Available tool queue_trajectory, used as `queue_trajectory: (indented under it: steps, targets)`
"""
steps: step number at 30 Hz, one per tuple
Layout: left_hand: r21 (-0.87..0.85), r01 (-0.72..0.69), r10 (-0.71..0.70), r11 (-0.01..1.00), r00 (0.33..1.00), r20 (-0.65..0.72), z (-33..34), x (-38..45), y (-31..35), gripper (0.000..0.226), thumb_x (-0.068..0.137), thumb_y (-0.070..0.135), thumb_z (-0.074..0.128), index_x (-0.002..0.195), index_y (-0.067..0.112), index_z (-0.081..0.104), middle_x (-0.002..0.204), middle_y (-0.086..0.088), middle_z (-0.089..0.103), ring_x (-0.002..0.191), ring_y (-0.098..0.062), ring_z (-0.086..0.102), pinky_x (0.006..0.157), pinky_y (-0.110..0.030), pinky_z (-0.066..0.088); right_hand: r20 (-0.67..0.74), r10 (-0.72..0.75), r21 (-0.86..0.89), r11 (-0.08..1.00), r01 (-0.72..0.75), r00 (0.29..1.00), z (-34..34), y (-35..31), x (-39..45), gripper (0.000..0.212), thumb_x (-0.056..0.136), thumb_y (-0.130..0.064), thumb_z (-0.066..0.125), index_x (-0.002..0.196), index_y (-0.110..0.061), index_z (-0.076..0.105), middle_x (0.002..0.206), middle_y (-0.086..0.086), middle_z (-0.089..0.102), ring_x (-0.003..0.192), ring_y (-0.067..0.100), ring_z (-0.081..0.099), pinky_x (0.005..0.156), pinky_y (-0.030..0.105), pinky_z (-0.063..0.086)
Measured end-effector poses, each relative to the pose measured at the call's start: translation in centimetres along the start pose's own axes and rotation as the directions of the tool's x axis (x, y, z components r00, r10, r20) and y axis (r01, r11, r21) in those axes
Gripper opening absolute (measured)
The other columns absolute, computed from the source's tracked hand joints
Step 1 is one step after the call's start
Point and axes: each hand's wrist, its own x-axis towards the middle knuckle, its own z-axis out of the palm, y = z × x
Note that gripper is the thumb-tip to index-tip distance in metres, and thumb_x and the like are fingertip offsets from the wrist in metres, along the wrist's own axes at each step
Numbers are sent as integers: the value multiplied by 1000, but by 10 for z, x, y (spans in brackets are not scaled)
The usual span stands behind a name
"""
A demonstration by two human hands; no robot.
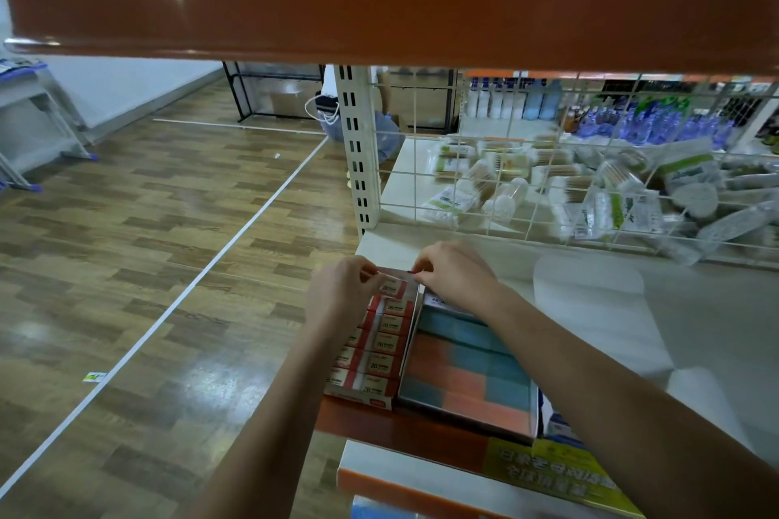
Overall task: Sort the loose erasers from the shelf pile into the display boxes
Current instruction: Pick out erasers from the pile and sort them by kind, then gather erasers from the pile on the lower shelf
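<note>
Eraser point(395, 281) red-white, seemingly pinched, both hands

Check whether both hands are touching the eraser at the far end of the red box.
Touching. The head view shows the left hand and right hand each pinching an end of the eraser.

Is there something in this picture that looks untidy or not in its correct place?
Yes. Behind the wire grid, the cotton swab packs lie jumbled at all angles. A small scrap lies on the wooden floor. The red-and-white erasers sit in a neat row.
</note>
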Motion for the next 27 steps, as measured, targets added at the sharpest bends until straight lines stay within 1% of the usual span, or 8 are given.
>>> queue_trajectory:
  steps: [2, 5, 6, 8, 10, 16, 20, 27]
  targets:
    - [-2, 7, -7, 1000, 1000, -7, 2, 1, 2, 20, 87, 33, 62, 100, 18, 67, 91, 5, 69, 74, -7, 59, 62, -20, 48, 0, -2, 6, 1000, 2, 1000, 1, 0, 0, 19, 91, -25, 59, 103, -15, 70, 100, 4, 69, 88, 18, 62, 80, 36, 53]
    - [-6, 22, -22, 1000, 1000, -22, 6, 3, 7, 18, 87, 32, 62, 98, 18, 66, 88, 7, 67, 69, -4, 55, 52, -14, 38, -2, 0, 13, 1000, 0, 1000, 2, 0, 0, 19, 91, -24, 59, 103, -13, 69, 99, 4, 68, 88, 19, 61, 80, 36, 53]
    - [-4, 28, -28, 1000, 999, -20, 8, 3, 9, 18, 88, 32, 62, 97, 17, 66, 87, 6, 67, 69, -5, 56, 53, -15, 40, -7, 1, 15, 1000, 0, 1000, 3, 0, 0, 19, 91, -24, 59, 103, -13, 69, 100, 4, 68, 89, 19, 61, 80, 36, 53]
    - [9, 48, -48, 999, 999, -9, 11, 3, 12, 18, 89, 33, 60, 94, 16, 64, 84, 4, 65, 71, -9, 58, 60, -24, 50, -21, 2, 16, 1000, -2, 1000, 4, 0, 0, 18, 91, -23, 58, 102, -13, 69, 98, 5, 68, 87, 20, 61, 79, 36, 53]
    - [31, 81, -81, 996, 997, -3, 13, 2, 13, 20, 89, 34, 59, 90, 14, 64, 79, 2, 63, 70, -13, 58, 63, -29, 52, -28, -1, 13, 1000, 1, 1000, 5, 0, 0, 19, 91, -23, 57, 101, -13, 69, 97, 4, 68, 87, 20, 61, 78, 36, 53]
    - [100, 150, -152, 984, 988, 14, 13, 6, 18, 25, 90, 32, 58, 78, 12, 66, 65, 3, 59, 61, -15, 57, 48, -25, 42, -30, -9, -15, 1000, 8, 1000, 7, -1, 0, 20, 92, -24, 55, 102, -12, 68, 98, 6, 67, 87, 23, 61, 77, 36, 52]
    - [141, 177, -185, 974, 982, 41, 12, 8, 20, 27, 90, 32, 57, 77, 10, 65, 70, -2, 64, 65, -19, 62, 54, -28, 48, -37, -18, -28, 999, 17, 999, 8, 0, 1, 20, 93, -25, 56, 101, -11, 67, 97, 6, 66, 86, 23, 60, 77, 37, 52]
    - [206, 220, -236, 954, 970, 60, 14, 11, 22, 24, 91, 27, 55, 79, 9, 64, 72, -3, 62, 66, -21, 60, 54, -29, 47, -44, -28, -26, 999, 27, 999, 10, 1, 3, 20, 92, -27, 57, 102, -11, 66, 100, 7, 65, 89, 23, 59, 77, 35, 50]
